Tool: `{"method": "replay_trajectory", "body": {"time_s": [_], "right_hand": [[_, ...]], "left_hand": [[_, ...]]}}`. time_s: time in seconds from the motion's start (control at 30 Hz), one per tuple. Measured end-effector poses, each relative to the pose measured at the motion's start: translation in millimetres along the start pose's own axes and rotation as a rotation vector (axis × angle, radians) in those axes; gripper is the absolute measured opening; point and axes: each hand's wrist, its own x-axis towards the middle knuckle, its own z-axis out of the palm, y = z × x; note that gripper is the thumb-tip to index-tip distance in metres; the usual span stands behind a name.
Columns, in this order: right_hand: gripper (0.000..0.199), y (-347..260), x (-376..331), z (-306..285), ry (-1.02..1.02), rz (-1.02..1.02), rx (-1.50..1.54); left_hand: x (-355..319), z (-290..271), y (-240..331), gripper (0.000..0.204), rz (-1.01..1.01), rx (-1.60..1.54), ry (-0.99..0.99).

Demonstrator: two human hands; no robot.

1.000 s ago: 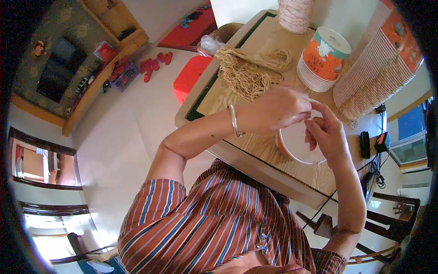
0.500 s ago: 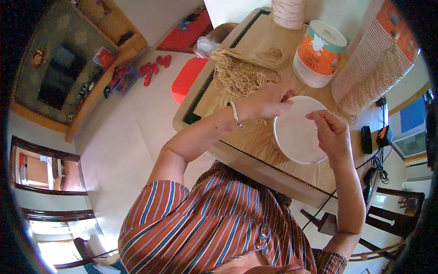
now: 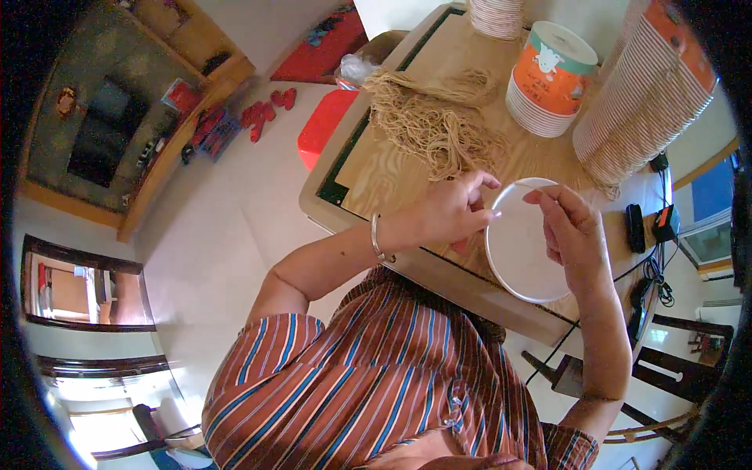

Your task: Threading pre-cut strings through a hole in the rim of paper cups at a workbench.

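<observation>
Kept a white-lined, round paper tub (image 3: 523, 254) mouth-up by the near edge of a wood-grain table (image 3: 366, 182), presumably for two-handed reach.
Held the left hand (image 3: 458, 211) loosely open with thumb at the tub's left rim, and the right hand (image 3: 578, 223) above the opening's far side with thumb and forefinger pinched together; could not tell around what, if anything. Had loose tan string (image 3: 427, 125) heaped toward the left edge, likely within easy reach.

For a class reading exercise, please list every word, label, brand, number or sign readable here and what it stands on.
Orange-and-green paper tub: dark lettering, small and blurred, not transcribed.
Tall paper-tub stack: orange print, nothing legible.
White-lined tub: no lettering visible.
Nothing else readable.
</observation>
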Motion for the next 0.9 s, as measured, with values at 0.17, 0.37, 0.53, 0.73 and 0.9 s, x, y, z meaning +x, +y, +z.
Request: {"method": "replay_trajectory", "body": {"time_s": [0.17, 0.37, 0.53, 0.73, 0.9], "right_hand": [[0.02, 4.5, -6.4, 6.4, -0.055, 0.027, 0.021], [0.02, 4.8, -13.4, 13.2, -0.062, 0.017, 0.088], [0.02, 3.9, -12.4, 12.3, -0.098, -0.047, 0.136], [0.021, 5.8, -10.2, 10.5, -0.095, -0.058, 0.161], [0.021, 4.5, -8.8, 10.8, -0.068, -0.04, 0.091]], "left_hand": [[-0.4, -10.2, 0.3, 0.021, 0.38, 0.011, 0.396], [7.1, -10.4, 8.5, 0.028, 0.509, -0.074, 0.319], [0.0, -10.8, 14.2, 0.04, 0.443, -0.292, 0.046], [0.2, -9.8, 13.6, 0.042, 0.366, -0.342, -0.084], [-0.4, -8.3, 12.7, 0.028, 0.392, -0.333, -0.052]]}}
